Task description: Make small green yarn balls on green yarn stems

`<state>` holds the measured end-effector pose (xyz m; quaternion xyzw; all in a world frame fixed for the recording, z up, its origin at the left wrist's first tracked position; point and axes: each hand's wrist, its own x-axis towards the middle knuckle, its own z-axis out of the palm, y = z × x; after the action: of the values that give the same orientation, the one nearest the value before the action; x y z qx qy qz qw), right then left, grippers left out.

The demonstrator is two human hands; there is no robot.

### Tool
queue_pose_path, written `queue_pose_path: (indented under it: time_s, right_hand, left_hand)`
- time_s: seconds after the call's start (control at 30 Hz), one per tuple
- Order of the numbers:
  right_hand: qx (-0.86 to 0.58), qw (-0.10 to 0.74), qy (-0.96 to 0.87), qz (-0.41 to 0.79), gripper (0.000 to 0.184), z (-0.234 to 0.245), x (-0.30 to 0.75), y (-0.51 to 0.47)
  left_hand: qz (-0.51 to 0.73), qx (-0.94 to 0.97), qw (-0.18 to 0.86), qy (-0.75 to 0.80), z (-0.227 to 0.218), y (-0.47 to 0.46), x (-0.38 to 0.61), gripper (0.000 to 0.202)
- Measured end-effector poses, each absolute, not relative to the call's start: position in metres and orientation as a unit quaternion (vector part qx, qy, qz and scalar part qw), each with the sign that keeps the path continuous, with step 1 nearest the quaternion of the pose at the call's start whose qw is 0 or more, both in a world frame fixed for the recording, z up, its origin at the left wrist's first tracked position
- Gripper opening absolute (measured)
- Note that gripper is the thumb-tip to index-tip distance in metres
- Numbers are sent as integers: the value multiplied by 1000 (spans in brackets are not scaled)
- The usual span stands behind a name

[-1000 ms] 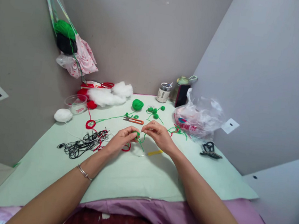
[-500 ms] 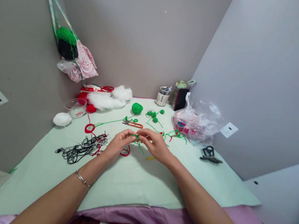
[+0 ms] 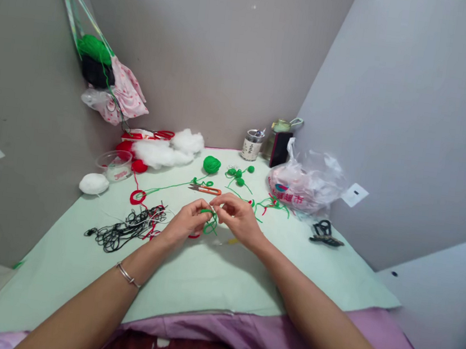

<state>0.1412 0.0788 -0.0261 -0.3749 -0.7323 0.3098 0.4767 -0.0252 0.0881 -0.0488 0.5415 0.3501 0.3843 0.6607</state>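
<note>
Between my fingertips, over the near middle of the table, is a loose length of green yarn (image 3: 210, 226) with hanging loops. My left hand (image 3: 187, 220) pinches it from the left, thumb and forefinger together. My right hand (image 3: 241, 222) is closed at the fingertips on the same yarn, close to the left fingers. A small white bit shows at the meeting fingertips, too small to name. Just behind the hands lie orange thread snips (image 3: 205, 190). Below the right hand is a yellow-handled tool (image 3: 233, 241), partly hidden. Red yarn (image 3: 193, 236) shows beside the left hand.
A black cord tangle (image 3: 124, 229) lies left. Behind are a green yarn ball (image 3: 211, 164), white stuffing (image 3: 161, 154), a clear tub (image 3: 114, 166) and small green balls (image 3: 238, 173). Right stand a plastic bag (image 3: 306, 183), a phone (image 3: 280, 149) and a black hair claw (image 3: 326, 233).
The green yarn under my fingers now hangs in wider loops instead of a straight tail. My right fingers have shifted slightly. The whole view has moved a little.
</note>
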Motion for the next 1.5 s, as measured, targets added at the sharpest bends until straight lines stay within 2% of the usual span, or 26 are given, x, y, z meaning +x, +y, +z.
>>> queue_pose_path:
  time_s: [0.1,0.2,0.33,0.4,0.57,0.7,0.83,0.97,1.1,1.2,1.5]
  right_hand:
    - [-363,499,-631,470,19,-22,140,79]
    - [-340,534,-558,537,23,-17,140,80]
    - [-325,508,-509,614,21,-11,149,85]
    - [-328,535,-484,610,19,-6,161,91]
    - [-287,714,-380,513,23,11,211,106]
    - [-282,737,-381,482,22,14,232,110]
    - [-343,677,-471,451,16,10,220,106]
    - [-392,516,-637,418,20,4,199,96]
    - [-404,406,-772,275,15,-3,185,90]
    - [-406,384,-808,185,13,-8,182,90]
    - [-402,358,-833,129,14,-13,181,92]
  left_hand:
    - [380,551,647,364,-46,89,-28,22]
    - [372,568,625,385,-47,89,-29,19]
    - [359,564,641,377,-50,91,-30,21]
    - [360,559,649,370,-51,92,-31,22]
    - [355,557,649,377,-51,93,-31,22]
    - [343,550,672,358,-48,90,-30,23]
    - [348,558,660,364,-47,88,-30,28]
    - [352,565,640,383,-46,88,-31,33]
    - [366,568,632,379,-47,89,-32,34]
    - [373,571,629,373,-48,89,-33,31]
    - [378,569,627,375,-45,87,-33,30]
